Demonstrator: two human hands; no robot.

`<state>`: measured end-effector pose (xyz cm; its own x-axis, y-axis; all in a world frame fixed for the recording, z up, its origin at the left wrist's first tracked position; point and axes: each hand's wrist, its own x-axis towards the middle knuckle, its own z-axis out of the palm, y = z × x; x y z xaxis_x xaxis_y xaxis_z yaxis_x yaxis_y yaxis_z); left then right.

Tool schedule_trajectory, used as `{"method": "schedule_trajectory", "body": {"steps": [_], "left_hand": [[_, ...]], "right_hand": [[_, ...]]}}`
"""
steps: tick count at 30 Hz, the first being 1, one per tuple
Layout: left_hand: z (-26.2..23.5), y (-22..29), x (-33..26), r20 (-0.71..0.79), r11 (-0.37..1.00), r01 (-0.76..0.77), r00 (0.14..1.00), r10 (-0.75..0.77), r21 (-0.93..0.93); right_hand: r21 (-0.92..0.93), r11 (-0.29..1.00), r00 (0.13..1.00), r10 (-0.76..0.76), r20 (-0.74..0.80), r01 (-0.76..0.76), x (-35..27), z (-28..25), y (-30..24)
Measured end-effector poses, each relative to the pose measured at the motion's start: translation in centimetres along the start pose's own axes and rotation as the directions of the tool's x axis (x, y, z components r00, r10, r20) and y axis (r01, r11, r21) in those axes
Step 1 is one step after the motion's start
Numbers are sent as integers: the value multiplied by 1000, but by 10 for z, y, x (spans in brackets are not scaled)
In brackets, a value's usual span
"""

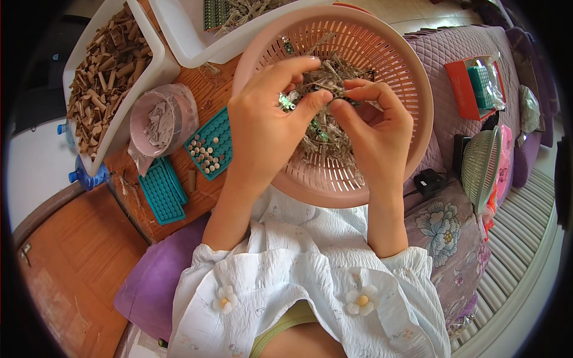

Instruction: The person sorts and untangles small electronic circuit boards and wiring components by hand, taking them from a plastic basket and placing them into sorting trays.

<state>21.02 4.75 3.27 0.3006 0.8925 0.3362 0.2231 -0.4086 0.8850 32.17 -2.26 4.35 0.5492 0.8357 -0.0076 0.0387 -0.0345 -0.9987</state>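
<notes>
Over the basket, the left hand has thumb and forefinger apart; whether the right hand grips anything, I cannot tell. Tangled wires inside the basket could snag if tugged.

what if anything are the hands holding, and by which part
Cannot be told: the left hand and right hand have their thumbs close together over the basket, but any small piece at their tips would blend into the tangle.

Smooth, matt pink plastic basket
</notes>
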Motion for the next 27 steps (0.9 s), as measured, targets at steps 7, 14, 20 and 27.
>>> {"method": "schedule_trajectory", "body": {"steps": [7, 14, 20, 27], "left_hand": [[-24, -11, 9, 108, 997, 68, 992, -71, 23], [-10, -6, 15, 260, 940, 239, 918, -301, 245], [-16, -8, 12, 314, 943, 330, 891, -328, 48], [-28, 3, -5, 283, 867, 355, 922, -263, -351]], "right_hand": [[-9, 999, 997, -32, -68, 31, 7, -14, 2], [-35, 999, 1000, -14, -22, 14, 7, -12, 0], [-243, 967, 994, -87, -67, 69, 9, -21, -1], [-875, 287, 870, -425, 248, 389, -2, -32, -24]]}}
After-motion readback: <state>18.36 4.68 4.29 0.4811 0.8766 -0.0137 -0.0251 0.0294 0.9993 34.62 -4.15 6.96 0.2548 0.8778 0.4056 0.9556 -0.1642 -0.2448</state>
